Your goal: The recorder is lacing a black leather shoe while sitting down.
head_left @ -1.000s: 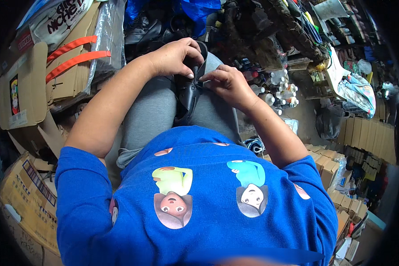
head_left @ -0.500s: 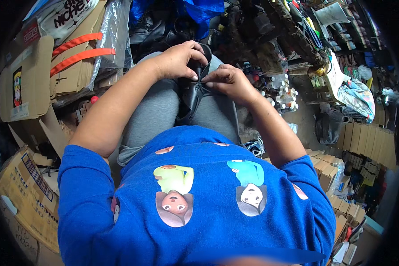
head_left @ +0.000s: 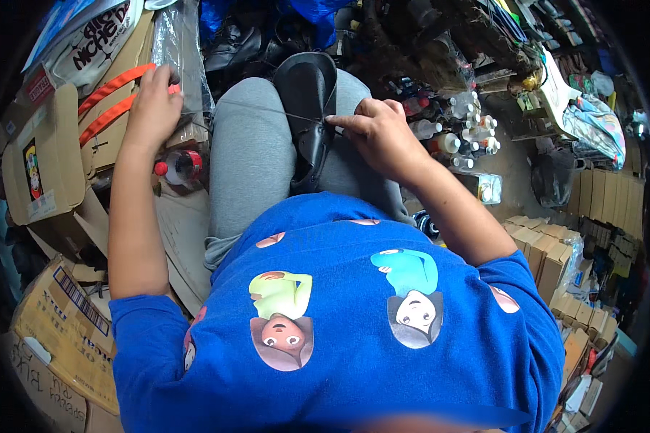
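Observation:
A black shoe (head_left: 307, 79) rests upright on my lap between my grey-trousered thighs, its opening toward the far side. A dark thread (head_left: 260, 110) runs taut from the shoe's upper out to the left. My left hand (head_left: 155, 105) is closed on the far end of that thread, well off to the left beside orange straps. At the shoe's right edge is my right hand (head_left: 379, 130), its index finger stretched to where the thread comes out. The other fingers are curled in; whatever they hold, if anything, is hidden.
Cardboard boxes (head_left: 43, 159) and orange straps (head_left: 112, 119) stand on the left, with a red-capped bottle (head_left: 184, 167) by my thigh. Several small bottles (head_left: 473, 133) stand to the right. More black shoes (head_left: 235, 47) lie beyond my knees. Stacked boxes (head_left: 549, 263) fill the lower right.
My left hand has moved from the shoe far out to the left, drawing the thread out. My right hand stays by the shoe, index finger now extended. More of the shoe shows.

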The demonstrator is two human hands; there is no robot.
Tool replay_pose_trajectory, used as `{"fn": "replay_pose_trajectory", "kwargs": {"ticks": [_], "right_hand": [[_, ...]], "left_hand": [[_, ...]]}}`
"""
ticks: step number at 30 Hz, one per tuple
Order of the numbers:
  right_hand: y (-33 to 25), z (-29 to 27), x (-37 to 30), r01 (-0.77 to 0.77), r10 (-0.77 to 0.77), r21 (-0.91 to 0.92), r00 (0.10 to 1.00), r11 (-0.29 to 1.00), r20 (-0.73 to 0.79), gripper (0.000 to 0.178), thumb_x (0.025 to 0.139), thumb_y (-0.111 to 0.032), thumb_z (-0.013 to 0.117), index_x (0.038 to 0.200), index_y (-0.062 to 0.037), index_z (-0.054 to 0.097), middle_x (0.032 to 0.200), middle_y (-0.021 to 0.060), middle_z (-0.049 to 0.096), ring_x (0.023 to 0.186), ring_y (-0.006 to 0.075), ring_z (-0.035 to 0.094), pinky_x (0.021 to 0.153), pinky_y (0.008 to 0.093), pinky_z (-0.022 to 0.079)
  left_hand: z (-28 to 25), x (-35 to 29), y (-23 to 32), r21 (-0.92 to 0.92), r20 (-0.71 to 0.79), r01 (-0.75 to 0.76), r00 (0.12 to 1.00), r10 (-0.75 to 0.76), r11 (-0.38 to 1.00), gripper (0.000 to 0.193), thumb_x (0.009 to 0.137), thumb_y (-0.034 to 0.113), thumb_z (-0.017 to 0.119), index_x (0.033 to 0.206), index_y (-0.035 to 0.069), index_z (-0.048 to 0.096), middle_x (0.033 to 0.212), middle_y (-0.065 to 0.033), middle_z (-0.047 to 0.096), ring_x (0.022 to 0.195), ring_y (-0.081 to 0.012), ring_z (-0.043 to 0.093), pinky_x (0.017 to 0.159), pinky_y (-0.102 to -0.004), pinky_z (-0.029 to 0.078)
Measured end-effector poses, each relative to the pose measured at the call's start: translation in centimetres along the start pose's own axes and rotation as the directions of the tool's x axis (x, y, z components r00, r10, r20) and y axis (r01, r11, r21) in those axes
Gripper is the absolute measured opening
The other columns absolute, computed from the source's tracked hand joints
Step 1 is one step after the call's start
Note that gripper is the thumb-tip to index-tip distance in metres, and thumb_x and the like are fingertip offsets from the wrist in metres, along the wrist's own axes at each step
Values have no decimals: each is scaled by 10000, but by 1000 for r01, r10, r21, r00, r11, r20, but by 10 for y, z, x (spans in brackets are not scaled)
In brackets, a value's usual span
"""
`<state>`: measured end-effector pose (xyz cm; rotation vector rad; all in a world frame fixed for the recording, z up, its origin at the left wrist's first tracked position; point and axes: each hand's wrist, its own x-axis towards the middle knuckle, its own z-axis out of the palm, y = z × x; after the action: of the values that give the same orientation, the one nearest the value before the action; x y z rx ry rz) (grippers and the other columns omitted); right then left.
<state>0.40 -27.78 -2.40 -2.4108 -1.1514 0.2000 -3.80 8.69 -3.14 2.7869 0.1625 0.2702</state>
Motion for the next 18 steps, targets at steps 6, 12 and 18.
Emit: {"fn": "replay_pose_trajectory", "kwargs": {"ticks": [6, 12, 18], "right_hand": [[-23, 9, -12, -50, 41, -237, 998, 970, -42, 389, 815, -91, 562, 1173, -214, 652, 911, 41, 560, 932, 205, 559, 964, 472, 303], [-23, 11, -15, -83, 55, -276, 993, 958, -108, 366, 791, -118, 606, 1136, -221, 670, 887, 16, 578, 926, 184, 556, 955, 466, 289], [-25, 12, -16, -77, 53, -195, 991, 978, -123, 331, 789, -152, 638, 1110, -219, 682, 876, 13, 584, 924, 181, 555, 942, 463, 292]], "left_hand": [[-20, -21, 25, -310, 4, 35, 999, -36, 950, 222, 821, -30, 529, 1017, 19, 622, 992, -165, 545, 896, -263, 585, 795, -331, 470], [-1, -51, 105, -508, 141, -33, 983, 121, 861, 178, 754, -24, 651, 903, 55, 709, 841, -81, 596, 799, -186, 595, 712, -291, 478], [34, -50, 115, -219, 63, -196, 975, 215, 956, 136, 735, 155, 703, 867, 159, 734, 746, -26, 538, 841, -223, 529, 790, -380, 347]]}}
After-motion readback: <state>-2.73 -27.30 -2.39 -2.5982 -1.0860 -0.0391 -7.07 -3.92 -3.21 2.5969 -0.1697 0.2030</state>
